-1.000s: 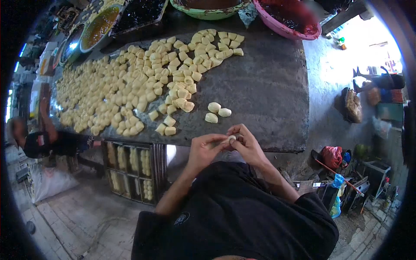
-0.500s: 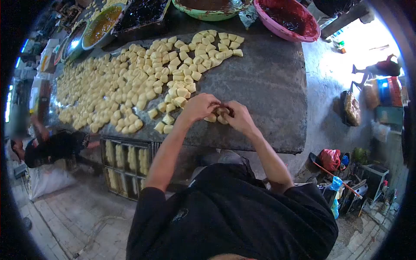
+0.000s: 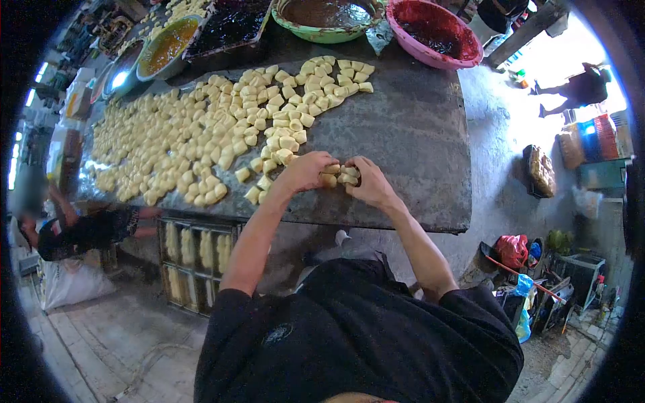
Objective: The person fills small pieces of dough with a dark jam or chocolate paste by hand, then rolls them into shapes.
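My left hand and my right hand face each other near the front edge of the dark table. Curled fingers of the left close on a pale dough piece. Just beside it, the right thumb and fingers grip other small dough pieces; the fingers partly cover them. A large spread of cut dough pieces lies to the left and beyond my hands. A few loose dough pieces sit near the edge, left of my left wrist.
Along the back stand a pink basin with dark red contents, a green basin with brown liquid and a basin of orange liquid. Below the table's left side is a rack of filled moulds. Another person is at the far left.
My hands have moved slightly apart, and the dough pieces between them show more clearly. The view has shifted a little. A person in the bright right background has changed posture.
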Available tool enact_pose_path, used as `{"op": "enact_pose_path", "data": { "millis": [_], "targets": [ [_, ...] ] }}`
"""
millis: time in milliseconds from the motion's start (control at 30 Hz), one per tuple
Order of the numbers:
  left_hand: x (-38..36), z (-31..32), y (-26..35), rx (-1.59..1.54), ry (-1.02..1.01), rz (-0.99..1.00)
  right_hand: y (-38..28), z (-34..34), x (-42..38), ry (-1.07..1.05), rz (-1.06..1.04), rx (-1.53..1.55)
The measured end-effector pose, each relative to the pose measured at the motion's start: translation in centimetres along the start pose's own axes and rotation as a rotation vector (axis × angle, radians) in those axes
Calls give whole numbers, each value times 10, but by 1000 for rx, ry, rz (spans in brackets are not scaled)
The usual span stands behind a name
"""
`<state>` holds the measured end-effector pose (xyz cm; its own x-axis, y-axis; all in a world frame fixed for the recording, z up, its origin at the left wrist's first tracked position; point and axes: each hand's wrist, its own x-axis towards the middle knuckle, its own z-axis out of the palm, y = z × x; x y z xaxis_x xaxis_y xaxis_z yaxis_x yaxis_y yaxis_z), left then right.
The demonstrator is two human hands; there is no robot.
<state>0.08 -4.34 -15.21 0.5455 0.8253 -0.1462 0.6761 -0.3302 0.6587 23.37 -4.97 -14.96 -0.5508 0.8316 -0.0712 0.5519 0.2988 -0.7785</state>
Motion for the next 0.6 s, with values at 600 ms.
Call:
{"op": "enact_pose_path", "data": {
  "millis": [600],
  "targets": [
    [-148,29,81,-1664,760,-75,-146,74,-64,-69,203,745]
  ]
}}
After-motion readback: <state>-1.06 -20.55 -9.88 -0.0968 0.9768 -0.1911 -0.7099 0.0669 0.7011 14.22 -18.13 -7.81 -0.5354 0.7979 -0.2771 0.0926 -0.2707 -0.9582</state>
